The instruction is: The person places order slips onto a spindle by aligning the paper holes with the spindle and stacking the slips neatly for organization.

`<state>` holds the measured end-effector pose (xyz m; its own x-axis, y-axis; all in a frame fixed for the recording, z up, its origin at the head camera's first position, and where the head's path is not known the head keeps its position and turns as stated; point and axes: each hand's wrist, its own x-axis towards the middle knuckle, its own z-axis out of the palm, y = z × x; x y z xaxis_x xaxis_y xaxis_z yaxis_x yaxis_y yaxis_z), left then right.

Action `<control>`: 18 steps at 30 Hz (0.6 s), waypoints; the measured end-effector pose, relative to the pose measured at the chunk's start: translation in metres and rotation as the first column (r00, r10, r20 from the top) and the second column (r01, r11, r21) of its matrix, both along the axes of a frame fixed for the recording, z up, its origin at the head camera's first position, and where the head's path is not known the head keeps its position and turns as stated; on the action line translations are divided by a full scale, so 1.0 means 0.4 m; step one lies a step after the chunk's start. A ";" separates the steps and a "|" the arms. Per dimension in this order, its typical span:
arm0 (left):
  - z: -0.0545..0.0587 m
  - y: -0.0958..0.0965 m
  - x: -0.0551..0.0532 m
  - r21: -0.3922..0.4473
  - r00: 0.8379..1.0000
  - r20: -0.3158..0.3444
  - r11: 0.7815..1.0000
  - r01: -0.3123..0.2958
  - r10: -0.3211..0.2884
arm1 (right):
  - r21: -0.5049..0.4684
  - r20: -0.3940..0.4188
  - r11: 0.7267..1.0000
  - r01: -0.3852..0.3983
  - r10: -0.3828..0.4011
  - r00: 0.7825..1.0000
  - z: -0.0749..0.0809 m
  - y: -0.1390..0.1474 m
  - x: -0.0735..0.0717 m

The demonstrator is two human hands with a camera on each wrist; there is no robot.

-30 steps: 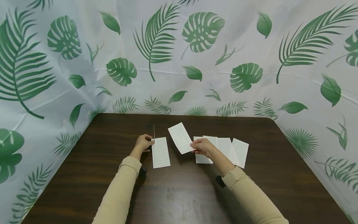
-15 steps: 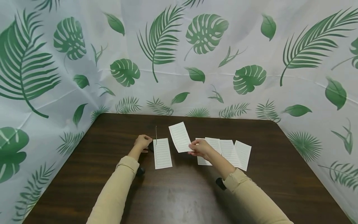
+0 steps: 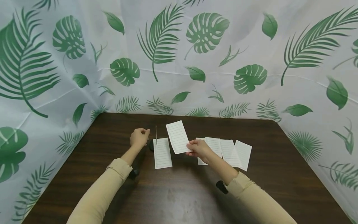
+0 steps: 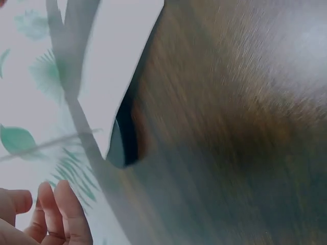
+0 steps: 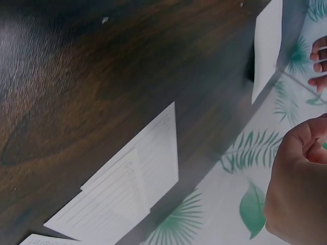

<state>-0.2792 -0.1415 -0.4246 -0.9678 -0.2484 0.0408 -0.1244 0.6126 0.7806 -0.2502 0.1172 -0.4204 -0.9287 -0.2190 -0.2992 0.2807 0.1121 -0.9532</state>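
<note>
A thin upright metal spike (image 3: 156, 132) rises from a round black base (image 4: 127, 145), and a lined paper slip (image 3: 162, 155) is stuck on it near the slip's top edge. My left hand (image 3: 139, 137) hovers just left of the spike, apart from it. In the left wrist view its fingers (image 4: 71, 209) are loosely bent, with nothing between them and the thumb. My right hand (image 3: 199, 148) pinches a second lined slip (image 3: 176, 137) by its lower right corner, tilted in the air right of the spike. The right wrist view hides this held slip.
Several more lined slips (image 3: 230, 152) lie overlapping on the dark wooden table (image 3: 179, 193), under and right of my right forearm. A white curtain with green leaves (image 3: 179, 77) hangs behind the table's back edge.
My left hand has drawn away from the slip on the spike, moving slightly left and up. My right hand still holds its slip, with only a small shift toward the spike.
</note>
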 end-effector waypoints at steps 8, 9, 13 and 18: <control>0.015 0.019 0.058 0.292 0.989 -0.050 0.945 0.147 -0.139 | 0.003 -0.022 1.000 -0.013 0.013 1.000 0.021 -0.014 0.027; 0.017 0.021 0.063 0.340 0.983 -0.043 0.923 0.182 -0.179 | 0.005 -0.024 1.000 -0.020 0.020 0.999 0.023 -0.015 0.030; 0.026 0.032 0.076 0.485 0.956 -0.026 0.833 0.267 -0.291 | -0.011 -0.037 0.998 -0.064 0.063 0.997 0.028 -0.024 0.045; 0.044 0.052 0.078 0.515 0.953 -0.056 0.809 0.283 -0.297 | -0.012 -0.052 0.995 -0.100 0.099 0.994 0.027 -0.039 0.060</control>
